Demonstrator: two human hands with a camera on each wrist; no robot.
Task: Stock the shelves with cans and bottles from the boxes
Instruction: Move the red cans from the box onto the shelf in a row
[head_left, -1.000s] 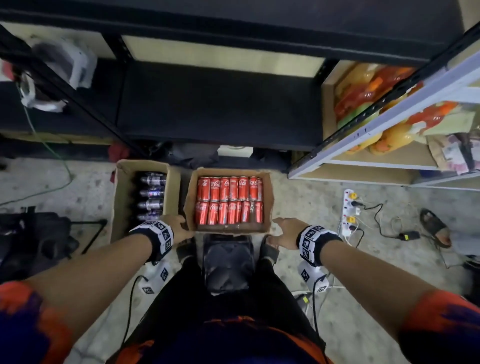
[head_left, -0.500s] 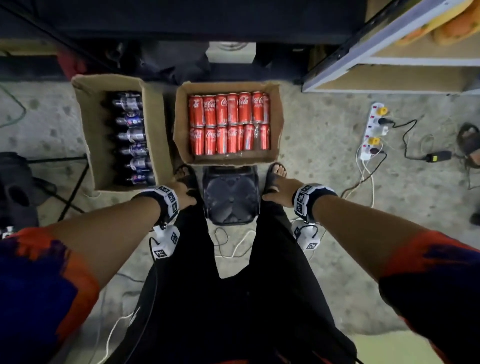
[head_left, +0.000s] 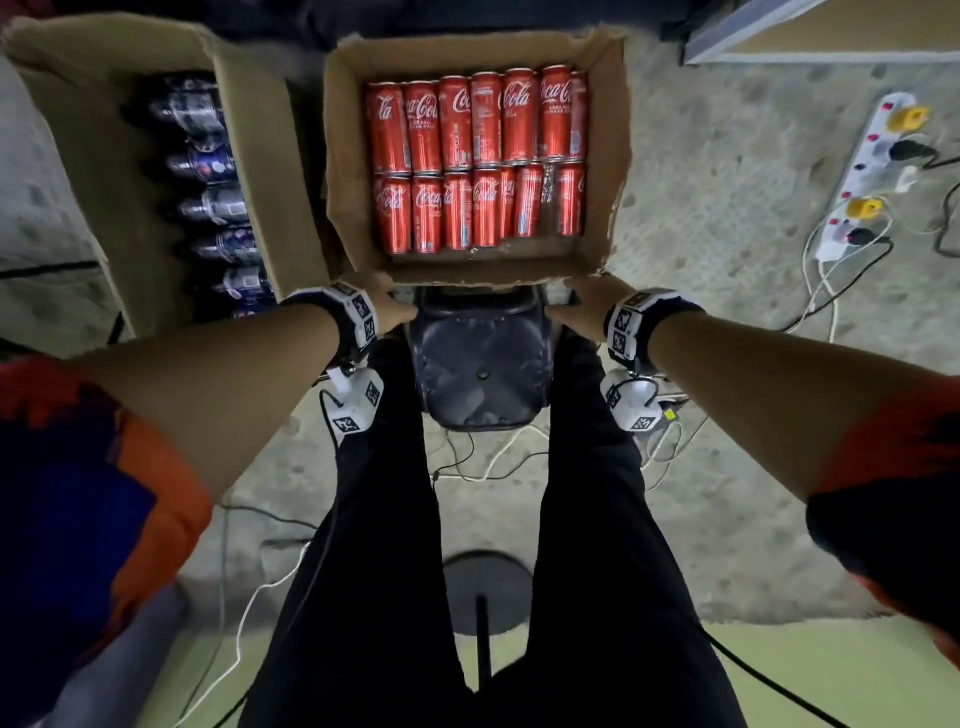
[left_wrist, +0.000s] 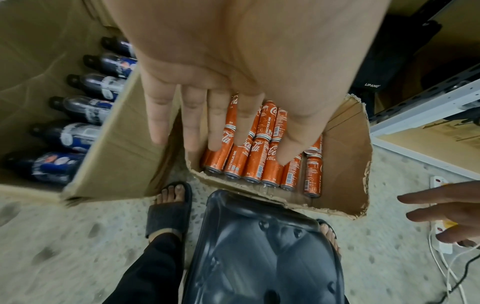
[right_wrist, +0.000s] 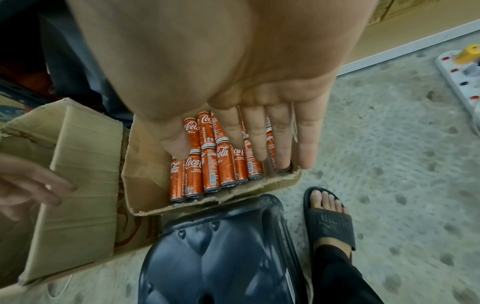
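Cans (head_left: 478, 156) in box (head_left: 608, 156) — just ahead, both grips spread, left (head_left: 392, 306), right (head_left: 582, 306)

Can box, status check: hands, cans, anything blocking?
Left hand and right hand open, fingers straight above can box. Cans untouched, lying in two rows. Black stool against box front.

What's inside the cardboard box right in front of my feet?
The cardboard box holds red cola cans lying on their sides in two rows. Whether more cans lie beneath them cannot be seen. Both hands are spread above it in the wrist views.
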